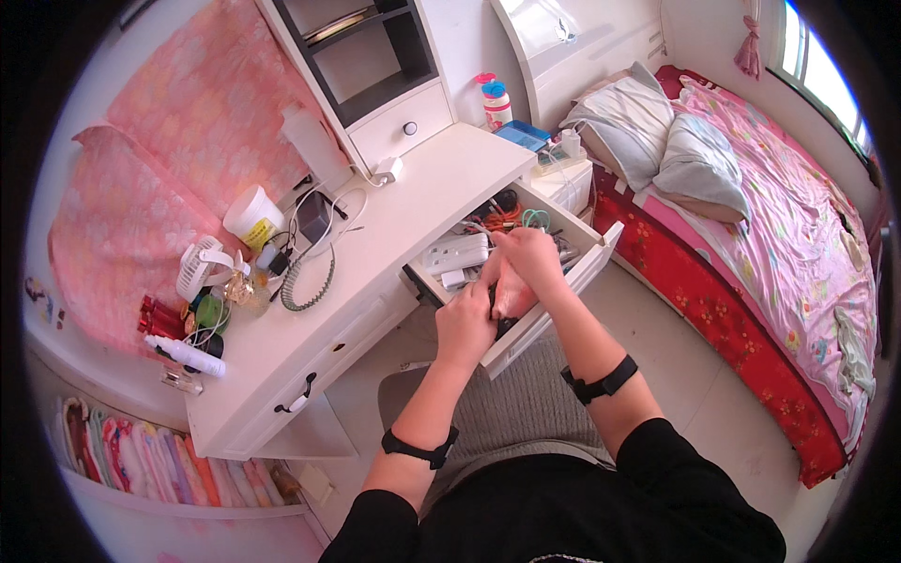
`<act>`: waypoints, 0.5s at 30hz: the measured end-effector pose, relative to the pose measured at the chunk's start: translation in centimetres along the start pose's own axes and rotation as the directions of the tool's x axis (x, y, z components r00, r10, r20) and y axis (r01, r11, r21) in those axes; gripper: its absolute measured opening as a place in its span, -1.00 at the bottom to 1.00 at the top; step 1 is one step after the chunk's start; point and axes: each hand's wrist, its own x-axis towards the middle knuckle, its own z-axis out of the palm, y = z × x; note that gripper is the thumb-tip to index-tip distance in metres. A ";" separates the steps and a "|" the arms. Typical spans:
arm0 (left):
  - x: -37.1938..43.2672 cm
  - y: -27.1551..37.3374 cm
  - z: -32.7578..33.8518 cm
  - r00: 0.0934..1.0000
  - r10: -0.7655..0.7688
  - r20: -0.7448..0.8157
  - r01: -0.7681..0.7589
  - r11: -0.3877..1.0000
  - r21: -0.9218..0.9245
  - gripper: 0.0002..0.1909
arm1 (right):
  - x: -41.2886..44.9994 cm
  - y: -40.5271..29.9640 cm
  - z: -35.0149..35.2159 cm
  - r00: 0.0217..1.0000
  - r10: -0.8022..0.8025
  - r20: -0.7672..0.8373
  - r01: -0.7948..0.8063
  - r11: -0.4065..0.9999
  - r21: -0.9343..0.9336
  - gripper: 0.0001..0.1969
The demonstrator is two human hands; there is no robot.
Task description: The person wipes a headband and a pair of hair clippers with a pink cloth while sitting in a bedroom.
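An open desk drawer (507,360) full of small things lies before me. Over it both my hands are on a pink cloth or pouch (512,285). My left hand (466,320) is at its near left side, fingers bent. My right hand (529,255) is at its upper end, and a thin pale strip or cable shows by the fingertips. Beside them in the drawer are a white power strip (456,253), a small white adapter (452,279), an orange cable (503,222) and a coiled green cable (536,219). The fingertips are partly hidden.
On the white desk (415,190) are a charger (388,169), a coiled cord (307,307), a white tub (253,214), a small fan (201,266) and a spray bottle (186,355). A grey ribbed chair seat (514,401) is below the drawer. A bed (767,232) stands at the right.
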 end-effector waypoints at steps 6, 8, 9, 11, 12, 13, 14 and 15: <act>0.4 0.0 -0.2 0.966 -0.258 -0.018 0.252 0.954 -0.160 -0.62 | -0.1 1.1 -1.0 0.988 -0.023 0.153 -0.063 0.845 0.531 -0.64; 0.5 -0.8 -0.2 0.963 -0.270 -0.017 0.261 0.944 -0.205 -0.60 | -0.5 0.9 -0.8 0.959 -0.181 0.217 0.043 0.852 0.521 -0.62; 0.6 -1.1 -0.3 0.962 -0.272 -0.012 0.261 0.932 -0.250 -0.59 | -0.8 0.4 -1.0 0.957 -0.187 0.224 0.045 0.854 0.518 -0.62; 0.7 -1.7 -0.5 0.950 -0.311 0.036 0.309 0.910 -0.276 -0.59 | -1.5 -0.6 -1.4 0.919 -0.345 0.193 0.144 0.747 0.649 -0.66; 0.9 -2.1 -0.5 0.950 -0.300 0.090 0.313 0.901 -0.302 -0.59 | -1.5 -0.6 -1.6 0.909 -0.364 0.201 0.152 0.740 0.655 -0.72; 1.0 -2.4 -0.4 0.948 -0.286 0.142 0.317 0.890 -0.327 -0.60 | -1.5 -0.5 -1.7 0.906 -0.370 0.206 0.154 0.742 0.652 -0.72; 1.1 -2.8 -0.4 0.947 -0.292 0.135 0.321 0.888 -0.330 -0.60 | -1.3 -0.2 -1.9 0.894 -0.365 0.260 0.127 0.762 0.635 -0.74; 1.3 -2.9 -0.6 0.931 -0.270 0.245 0.351 0.847 -0.400 -0.59 | -1.2 0.1 -1.7 0.881 -0.356 0.312 0.099 0.783 0.615 -0.76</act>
